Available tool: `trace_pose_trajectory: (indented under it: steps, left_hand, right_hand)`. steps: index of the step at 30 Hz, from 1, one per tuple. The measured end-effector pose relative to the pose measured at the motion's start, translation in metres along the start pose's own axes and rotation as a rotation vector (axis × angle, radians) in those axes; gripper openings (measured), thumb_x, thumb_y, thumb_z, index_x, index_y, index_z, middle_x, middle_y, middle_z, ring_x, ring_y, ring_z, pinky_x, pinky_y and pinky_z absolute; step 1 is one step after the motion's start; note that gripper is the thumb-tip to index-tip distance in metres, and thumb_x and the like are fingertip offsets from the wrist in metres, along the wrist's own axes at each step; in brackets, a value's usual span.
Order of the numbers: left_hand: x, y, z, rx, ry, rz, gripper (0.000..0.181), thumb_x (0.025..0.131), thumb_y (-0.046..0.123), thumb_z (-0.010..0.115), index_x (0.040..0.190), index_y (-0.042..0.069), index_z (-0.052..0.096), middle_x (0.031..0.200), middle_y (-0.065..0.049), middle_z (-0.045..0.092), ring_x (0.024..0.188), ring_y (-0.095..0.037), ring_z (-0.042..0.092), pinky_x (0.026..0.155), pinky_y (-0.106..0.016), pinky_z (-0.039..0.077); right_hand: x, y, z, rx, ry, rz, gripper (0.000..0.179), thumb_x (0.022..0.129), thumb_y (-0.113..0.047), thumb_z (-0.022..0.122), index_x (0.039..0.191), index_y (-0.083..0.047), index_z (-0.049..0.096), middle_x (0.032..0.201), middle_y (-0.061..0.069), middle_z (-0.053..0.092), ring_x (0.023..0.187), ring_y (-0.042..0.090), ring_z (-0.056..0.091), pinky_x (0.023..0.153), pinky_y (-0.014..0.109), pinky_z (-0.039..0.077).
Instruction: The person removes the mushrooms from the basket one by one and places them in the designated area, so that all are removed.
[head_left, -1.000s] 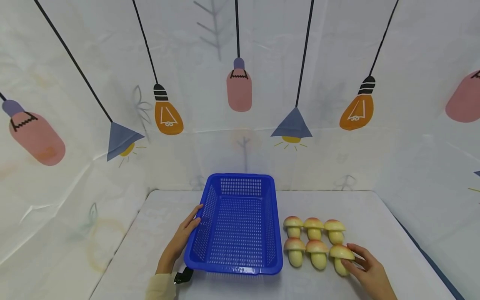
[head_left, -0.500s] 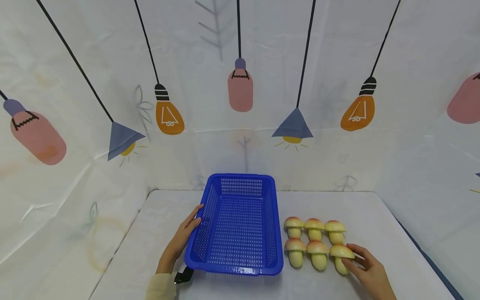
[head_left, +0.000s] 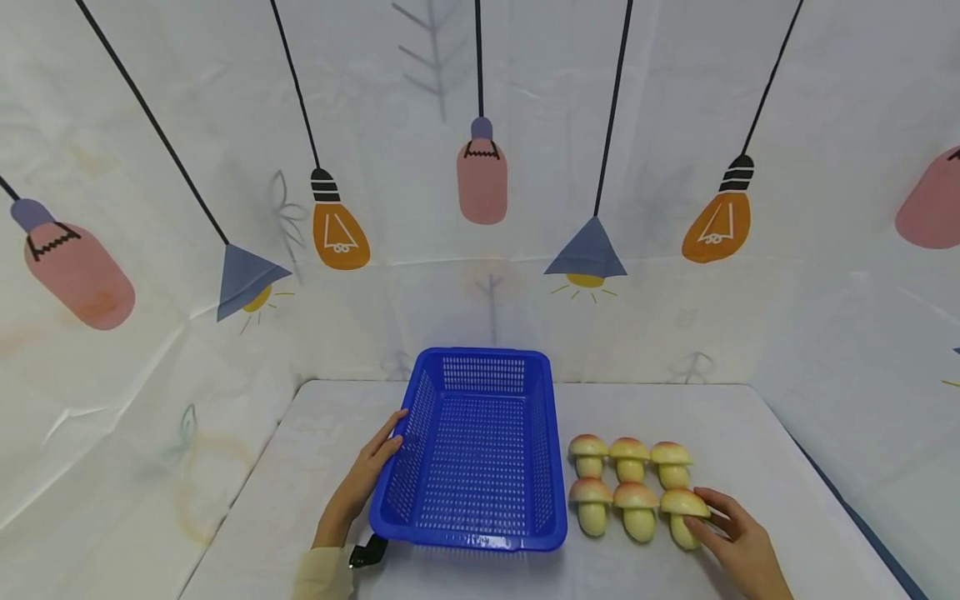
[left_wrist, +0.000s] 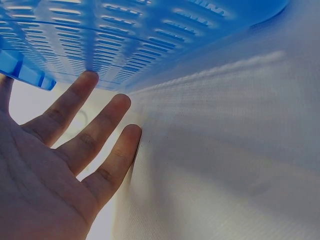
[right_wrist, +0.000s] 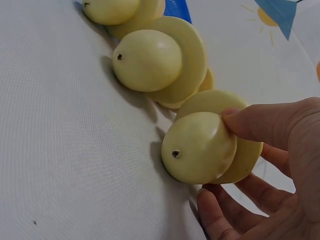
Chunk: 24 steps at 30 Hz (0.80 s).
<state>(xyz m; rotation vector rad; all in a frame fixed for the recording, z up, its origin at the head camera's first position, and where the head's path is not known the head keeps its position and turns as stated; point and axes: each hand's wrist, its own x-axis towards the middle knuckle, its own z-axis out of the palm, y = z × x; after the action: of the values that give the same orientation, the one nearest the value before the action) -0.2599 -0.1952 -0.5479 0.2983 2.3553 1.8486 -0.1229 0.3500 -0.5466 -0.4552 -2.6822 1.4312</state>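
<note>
A blue plastic basket [head_left: 476, 458] with slotted walls and nothing inside stands in the middle of the table. At its left side is my left hand [head_left: 362, 479], touching the wall near the rim; in the left wrist view the fingers [left_wrist: 95, 130] are spread and fairly straight. To the basket's right lie several model mushrooms with yellow stems and reddish caps, in two rows. My right hand [head_left: 738, 537] holds the front-right mushroom [head_left: 682, 502] on the table, thumb on its stem and cap and the other fingers along its far side. Next to it lies another mushroom [right_wrist: 147, 60].
A white-covered table [head_left: 622, 575] carries everything. Behind it hangs a pale sheet [head_left: 420, 308] printed with lamps and bulbs. A black strap-like piece [head_left: 368, 551] shows at the left wrist, below the basket's near left corner.
</note>
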Motion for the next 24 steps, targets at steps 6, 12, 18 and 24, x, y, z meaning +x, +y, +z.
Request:
trace_pose_trajectory:
  steps: [6,12,18,24]
  left_hand:
    - [0.0002,0.002,0.0009,-0.006,-0.004,0.002,0.055,0.109,0.041,0.042,0.162,0.032,0.031,0.174,-0.007,0.014,0.159,-0.04,0.01,0.121,-0.069,0.01]
    - [0.0004,0.0016,0.0011,-0.006,-0.002,0.001,0.054,0.109,0.041,0.042,0.162,0.032,0.032,0.174,-0.007,0.015,0.158,-0.041,0.012,0.121,-0.07,0.012]
    - [0.0007,0.0011,0.0012,-0.006,-0.002,0.003,0.055,0.109,0.041,0.042,0.162,0.032,0.031,0.173,-0.007,0.016,0.158,-0.042,0.014,0.12,-0.07,0.014]
    - [0.0003,0.0004,0.001,-0.019,0.008,-0.01,0.054,0.109,0.042,0.044,0.161,0.033,0.033,0.173,-0.006,0.019,0.158,-0.041,0.016,0.121,-0.069,0.014]
  right_hand:
    - [-0.0001,0.0008,0.0018,0.011,0.011,-0.025,0.07,0.091,-0.037,0.079,0.143,0.001,0.052,0.142,0.028,0.056,0.09,-0.024,0.045,0.078,0.016,0.054]
    - [0.0008,0.0014,0.0021,0.002,-0.003,-0.016,0.071,0.092,-0.039,0.078,0.144,0.0,0.051,0.145,0.028,0.054,0.097,-0.014,0.054,0.079,0.016,0.054]
    - [0.0012,0.0006,0.0026,-0.013,-0.006,0.007,0.073,0.092,-0.041,0.077,0.146,0.0,0.05,0.146,0.028,0.053,0.114,0.025,0.068,0.079,0.015,0.054]
    - [0.0023,0.0006,0.0033,-0.013,-0.007,0.019,0.074,0.092,-0.042,0.077,0.146,0.0,0.049,0.147,0.028,0.052,0.118,0.033,0.066,0.079,0.016,0.054]
